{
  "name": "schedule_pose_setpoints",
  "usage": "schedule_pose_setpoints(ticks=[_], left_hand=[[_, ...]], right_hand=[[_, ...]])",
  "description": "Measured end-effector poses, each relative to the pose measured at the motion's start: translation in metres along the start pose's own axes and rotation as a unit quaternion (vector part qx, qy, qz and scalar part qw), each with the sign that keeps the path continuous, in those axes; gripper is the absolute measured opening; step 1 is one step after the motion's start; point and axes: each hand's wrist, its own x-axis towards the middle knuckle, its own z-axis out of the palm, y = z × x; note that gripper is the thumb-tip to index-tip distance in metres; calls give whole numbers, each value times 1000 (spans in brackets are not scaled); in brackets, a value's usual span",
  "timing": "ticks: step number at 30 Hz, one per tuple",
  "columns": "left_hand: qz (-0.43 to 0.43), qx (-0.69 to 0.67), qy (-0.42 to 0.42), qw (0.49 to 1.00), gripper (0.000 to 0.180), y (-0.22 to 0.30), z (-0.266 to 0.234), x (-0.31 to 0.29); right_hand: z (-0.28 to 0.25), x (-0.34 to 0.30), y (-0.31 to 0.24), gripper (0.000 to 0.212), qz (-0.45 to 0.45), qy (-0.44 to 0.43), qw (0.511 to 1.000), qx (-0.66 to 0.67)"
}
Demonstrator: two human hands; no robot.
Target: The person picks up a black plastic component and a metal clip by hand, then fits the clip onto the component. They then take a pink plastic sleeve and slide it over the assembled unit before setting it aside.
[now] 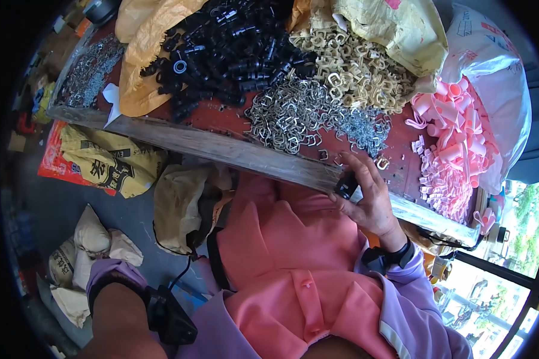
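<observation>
My right hand [370,200] is at the table's front edge, its thumb and fingers closed around a small black part [346,185], probably plastic; its exact kind is hard to make out. Just beyond the fingertips, shiny U-shaped metal clips [287,116] lie in a heap beside a smaller pile of fine silvery pieces [365,128]. My left arm bends up at the lower left, with bare skin [120,320] running off the lower edge; the fingers of that hand are out of sight.
Black fittings [227,51] spill from an orange sack [139,78]. Beige clips [359,69] lie beside them, and pink curled pieces [455,131] at the right by a white sack [491,78]. Below the wooden table edge [221,146] are several bags [117,161].
</observation>
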Motion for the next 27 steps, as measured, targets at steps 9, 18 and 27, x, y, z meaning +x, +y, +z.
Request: schedule_pose_setpoints(ticks=[9, 18, 27], left_hand=[[29, 38, -2, 999, 7, -11, -2, 37], [65, 69, -39, 995, 6, -19, -19, 31], [98, 81, -69, 989, 7, -29, -15, 74]], right_hand=[[10, 0, -3, 64, -5, -17, 1000, -13], [9, -1, 0, 65, -38, 4, 999, -37], [14, -1, -2, 66, -27, -6, 1000, -7]])
